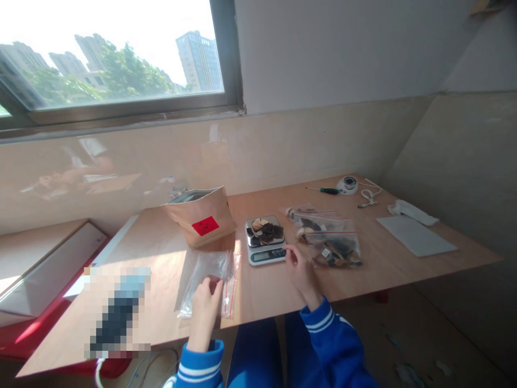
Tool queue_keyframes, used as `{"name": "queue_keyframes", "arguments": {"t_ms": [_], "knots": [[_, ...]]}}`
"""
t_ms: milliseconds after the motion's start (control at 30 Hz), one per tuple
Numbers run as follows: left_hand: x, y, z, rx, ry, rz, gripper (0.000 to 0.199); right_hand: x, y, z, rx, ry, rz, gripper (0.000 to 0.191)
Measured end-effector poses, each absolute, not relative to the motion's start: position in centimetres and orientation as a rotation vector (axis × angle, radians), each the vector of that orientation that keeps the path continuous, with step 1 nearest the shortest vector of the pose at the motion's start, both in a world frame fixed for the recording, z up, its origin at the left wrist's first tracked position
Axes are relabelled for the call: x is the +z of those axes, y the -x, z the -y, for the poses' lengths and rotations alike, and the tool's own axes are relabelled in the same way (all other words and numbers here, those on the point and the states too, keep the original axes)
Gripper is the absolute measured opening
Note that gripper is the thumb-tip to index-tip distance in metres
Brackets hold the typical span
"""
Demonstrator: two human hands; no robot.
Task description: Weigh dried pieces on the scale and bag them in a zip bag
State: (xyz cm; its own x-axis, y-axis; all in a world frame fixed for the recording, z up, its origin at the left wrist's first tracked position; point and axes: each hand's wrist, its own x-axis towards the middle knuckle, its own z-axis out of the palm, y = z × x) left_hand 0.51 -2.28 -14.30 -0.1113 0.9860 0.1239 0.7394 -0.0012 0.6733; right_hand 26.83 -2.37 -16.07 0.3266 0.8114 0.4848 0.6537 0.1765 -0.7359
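Our left hand (205, 307) rests flat, fingers loose, on the empty zip bag (210, 277) near the table's (404, 264) front edge; our right hand (301, 272), holding nothing, touches the scale (265, 242); a nudge there could spill the heaped pieces (265, 231).

An empty clear bag (210, 280) lies flat on the tabletop; the small scale (265, 247) beside it carries dark and pale slices (265, 231).

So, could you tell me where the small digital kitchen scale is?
The small digital kitchen scale sits mid-table, between the brown paper bag and clear zip bags.
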Motion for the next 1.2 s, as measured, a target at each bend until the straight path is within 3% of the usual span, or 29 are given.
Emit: {"name": "queue_keyframes", "arguments": {"t_ms": [200,367,500,700,867,1067,1200], "knots": [[-10.7,-2.9,3.8,1.165,-1.63,-1.809,0.032,-13.2,-22.8,3.5,0.498,1.356,1.298,0.023],[-9.2,-7.3,5.2,1.25,-1.518,-1.566,0.028,-10.0,-17.6,4.8,0.81,1.215,1.401,0.02],[-9.5,-8.6,5.7,1.371,-1.468,-1.442,0.02,-10.8,-18.0,4.5,0.821,1.245,1.29,0.017],[-8.5,-5.1,4.9,1.898,-1.236,-1.542,0.019,-11.6,-23.1,3.7,0.659,1.317,1.066,0.022],[-5.9,-5.3,5.6,1.782,-1.253,-1.646,0.006,-9.4,-22.9,5.0,0.769,1.224,1.163,0.02],[-6.0,-7.4,7.8,1.355,-1.386,-1.514,0.035,-7.3,-19.8,6.8,0.816,1.125,1.392,0.011],[-7.0,-6.9,8.2,1.461,-1.248,-1.559,0.036,-7.1,-18.1,7.7,0.904,1.039,1.504,0.013]]}}
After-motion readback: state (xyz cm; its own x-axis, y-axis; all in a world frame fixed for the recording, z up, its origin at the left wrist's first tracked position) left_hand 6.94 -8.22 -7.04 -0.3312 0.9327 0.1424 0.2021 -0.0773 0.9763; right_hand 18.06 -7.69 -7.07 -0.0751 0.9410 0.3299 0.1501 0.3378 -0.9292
